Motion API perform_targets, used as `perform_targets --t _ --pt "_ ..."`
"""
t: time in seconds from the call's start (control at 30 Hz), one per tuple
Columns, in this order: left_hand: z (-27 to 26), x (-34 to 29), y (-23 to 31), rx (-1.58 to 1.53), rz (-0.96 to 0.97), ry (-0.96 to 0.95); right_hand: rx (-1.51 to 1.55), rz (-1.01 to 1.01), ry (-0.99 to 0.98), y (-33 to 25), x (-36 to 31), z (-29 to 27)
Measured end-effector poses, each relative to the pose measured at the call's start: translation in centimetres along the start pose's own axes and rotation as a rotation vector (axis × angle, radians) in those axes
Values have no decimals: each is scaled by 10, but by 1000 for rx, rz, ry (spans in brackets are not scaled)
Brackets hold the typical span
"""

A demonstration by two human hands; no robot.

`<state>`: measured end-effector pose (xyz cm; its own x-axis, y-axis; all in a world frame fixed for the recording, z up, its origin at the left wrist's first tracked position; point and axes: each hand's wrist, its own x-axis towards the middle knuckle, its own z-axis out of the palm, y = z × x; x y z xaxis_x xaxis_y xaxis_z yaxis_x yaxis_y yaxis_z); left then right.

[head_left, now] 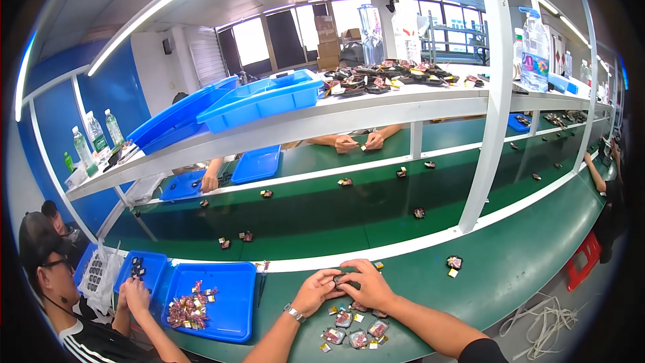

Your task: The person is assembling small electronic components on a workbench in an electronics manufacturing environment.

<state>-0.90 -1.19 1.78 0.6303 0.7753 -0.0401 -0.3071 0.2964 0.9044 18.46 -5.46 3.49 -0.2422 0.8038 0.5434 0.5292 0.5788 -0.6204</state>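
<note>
My left hand (316, 294), with a metal-band watch on the wrist, and my right hand (369, 286) meet over the green bench (403, 282). Between their fingertips they pinch a small dark part (338, 279), mostly covered by the fingers. Both hands are closed on it. Just below them lies a loose group of small rounded assemblies (358, 339) with reddish insides and yellow-and-white tabs. One more such assembly (454, 263) sits apart on the bench to the right.
Left of my arm stands a blue tray (235, 319) of reddish parts; a co-worker (50, 269) handles parts beside it. Ahead, a green conveyor belt (322, 222) carries scattered assemblies under a white-framed shelf (376, 105) with blue bins. A white post (489, 121) rises at right.
</note>
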Motion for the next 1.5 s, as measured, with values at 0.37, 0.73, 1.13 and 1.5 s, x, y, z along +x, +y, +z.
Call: perform_targets --t 0.37,0.73,1.13,1.5 --pt "-3 1 -7 -5 9 26 76 75 88 5 -5 14" --pt "-1 1 -7 25 29 45 129 159 124 -1 -5 17" --pt "-1 1 -11 42 62 58 158 154 60 0 -3 10" --pt "3 1 -13 -12 103 69 36 57 120 -8 -2 6"
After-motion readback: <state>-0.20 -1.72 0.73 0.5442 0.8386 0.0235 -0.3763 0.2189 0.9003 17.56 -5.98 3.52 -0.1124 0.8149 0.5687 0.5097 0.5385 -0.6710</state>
